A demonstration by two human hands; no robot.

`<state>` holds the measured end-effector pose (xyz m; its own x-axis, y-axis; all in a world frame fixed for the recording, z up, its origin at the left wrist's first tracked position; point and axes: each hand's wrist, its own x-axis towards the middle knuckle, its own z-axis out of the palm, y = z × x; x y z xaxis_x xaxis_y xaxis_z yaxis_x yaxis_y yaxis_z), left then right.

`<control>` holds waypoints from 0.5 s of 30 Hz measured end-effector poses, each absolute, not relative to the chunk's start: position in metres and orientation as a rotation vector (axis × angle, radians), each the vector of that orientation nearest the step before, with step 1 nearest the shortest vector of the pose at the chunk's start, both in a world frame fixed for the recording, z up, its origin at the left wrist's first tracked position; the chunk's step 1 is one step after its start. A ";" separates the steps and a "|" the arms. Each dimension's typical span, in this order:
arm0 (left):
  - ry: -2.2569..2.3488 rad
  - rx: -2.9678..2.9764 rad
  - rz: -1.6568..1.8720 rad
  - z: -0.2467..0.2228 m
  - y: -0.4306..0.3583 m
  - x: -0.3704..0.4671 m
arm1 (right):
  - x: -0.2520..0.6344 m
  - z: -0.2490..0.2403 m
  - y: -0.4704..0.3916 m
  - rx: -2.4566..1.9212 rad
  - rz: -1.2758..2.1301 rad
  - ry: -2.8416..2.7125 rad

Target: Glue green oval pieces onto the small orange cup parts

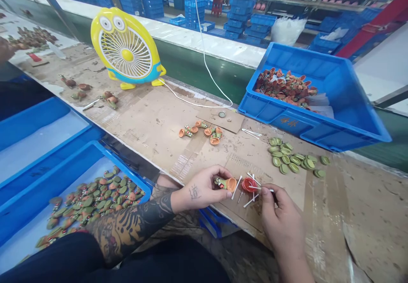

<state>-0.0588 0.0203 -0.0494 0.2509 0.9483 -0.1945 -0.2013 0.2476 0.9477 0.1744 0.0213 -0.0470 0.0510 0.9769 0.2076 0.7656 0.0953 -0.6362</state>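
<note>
My left hand [207, 188] is closed around a small green figurine [225, 184], whose orange hollow end faces right. In my right hand [280, 219], thumb and fingers pinch a cotton swab [257, 188], its far tip in a small pot of red paint [248, 185]. Several loose swabs [236, 188] lie around the pot. Farther back on the cardboard stands a group of similar figurines [214, 134]. To the right lie several green oval pieces [295, 159], and more swabs [251, 133] rest behind.
A yellow fan [127, 55] stands at the back left, its white cable [204, 104] crossing the table. One blue bin [318, 125] holds orange parts at the back right; another [140, 181] with green pieces sits lower left. A person's hand [5, 50] shows at the left edge.
</note>
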 end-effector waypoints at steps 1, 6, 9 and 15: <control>0.949 0.940 0.973 -0.049 0.021 -0.059 | 0.174 -0.048 0.022 -1.710 0.433 -1.773; 0.845 0.778 0.982 -0.046 0.021 -0.059 | 0.174 -0.044 0.019 -1.660 0.352 -1.758; 0.814 0.721 1.004 -0.046 0.022 -0.058 | 0.175 -0.040 0.016 -1.648 0.325 -1.707; 0.788 0.688 0.976 -0.051 0.023 -0.056 | 0.168 -0.028 -0.001 -1.608 0.493 -1.476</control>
